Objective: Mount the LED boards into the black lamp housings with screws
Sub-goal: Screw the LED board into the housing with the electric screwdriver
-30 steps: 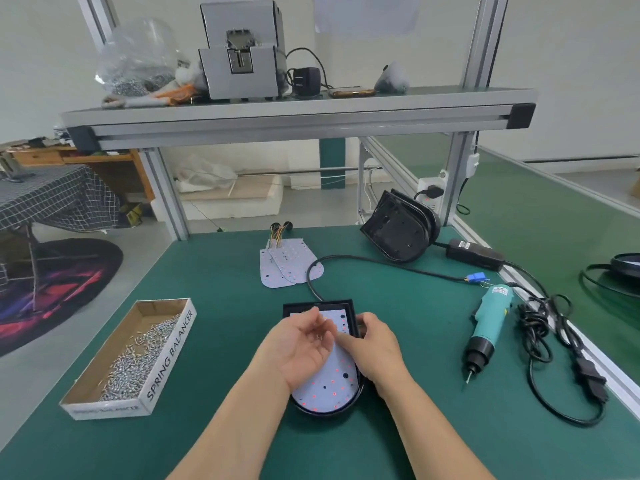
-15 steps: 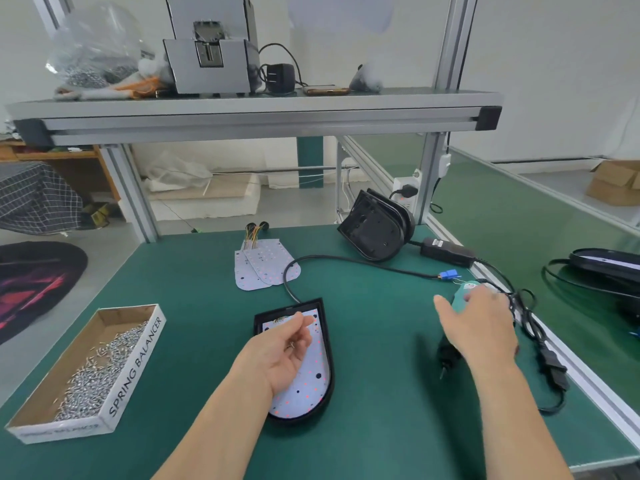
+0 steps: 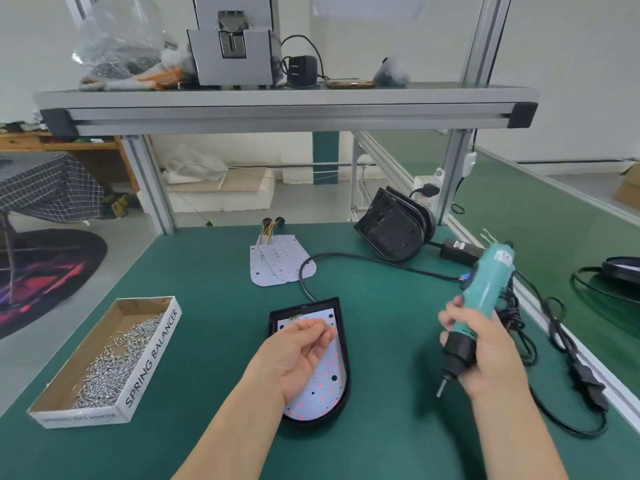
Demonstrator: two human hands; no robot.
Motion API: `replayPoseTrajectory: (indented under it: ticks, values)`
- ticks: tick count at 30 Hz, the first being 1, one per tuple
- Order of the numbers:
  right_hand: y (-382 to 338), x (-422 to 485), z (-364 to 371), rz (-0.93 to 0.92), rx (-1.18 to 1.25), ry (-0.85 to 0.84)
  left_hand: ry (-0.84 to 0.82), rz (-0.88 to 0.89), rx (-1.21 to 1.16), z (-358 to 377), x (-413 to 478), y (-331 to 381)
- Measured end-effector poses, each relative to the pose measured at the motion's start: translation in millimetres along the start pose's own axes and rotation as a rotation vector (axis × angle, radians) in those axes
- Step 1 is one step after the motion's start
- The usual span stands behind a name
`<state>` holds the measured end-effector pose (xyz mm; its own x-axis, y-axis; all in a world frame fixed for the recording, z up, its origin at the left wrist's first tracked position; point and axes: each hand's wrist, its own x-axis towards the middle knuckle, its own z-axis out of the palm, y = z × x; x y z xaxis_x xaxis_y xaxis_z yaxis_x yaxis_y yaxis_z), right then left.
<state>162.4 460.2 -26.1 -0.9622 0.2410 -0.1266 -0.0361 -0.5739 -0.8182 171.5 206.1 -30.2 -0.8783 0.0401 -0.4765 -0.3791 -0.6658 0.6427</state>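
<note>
Teal electric screwdriver (image 3: 485, 285) is off the surface (image 3: 214, 278), my R hand (image 3: 485, 355) gripping it w/ fingers fully curled, bit angled down-left. L hand (image 3: 298, 355) is palm-up over the LED board (image 3: 327, 379), which sits in the black housing (image 3: 343, 327) at centre. L fingers loosely curled, can't tell if they hold a screw. Screw box (image 3: 152, 362) well left.

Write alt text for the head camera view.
A person's right hand grips a teal electric screwdriver, bit down, above a green bench, while the left hand is held palm up over an LED board seated in a black lamp housing. A cardboard box of screws sits to the left.
</note>
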Motion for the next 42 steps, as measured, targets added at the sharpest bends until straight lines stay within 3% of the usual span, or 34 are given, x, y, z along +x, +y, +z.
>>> replayPoseTrajectory:
  ticks: [4, 6, 9, 12, 14, 21, 42]
  values:
    - [1.0, -9.5, 42.2, 0.099, 0.469, -0.39, -0.008, -0.007, 0.008, -1.1, -0.2, 0.4]
    - [1.9, -3.9, 62.6, 0.144, 0.614, -0.431, -0.001, -0.012, 0.013, -1.4, 0.2, 0.0]
    - [6.0, 7.8, 95.3, 0.095, 0.491, -0.194, -0.003, -0.009, 0.026, -1.8, 0.9, -0.3]
    - [15.2, 16.9, 119.9, -0.105, 0.34, 0.089, -0.004, -0.007, 0.019, -2.3, 1.4, -0.1]
    - [21.6, 18.8, 132.3, -0.243, 0.211, 0.191, -0.004, -0.008, 0.007, -2.8, 2.3, -0.3]
    - [40.4, 15.4, 150.2, -0.391, 0.041, 0.226, -0.008, -0.023, -0.02, -5.0, 3.0, 0.4]
    - [48.3, 11.6, 149.5, -0.402, -0.005, 0.268, 0.022, -0.012, -0.035, -1.4, 0.0, 0.4]
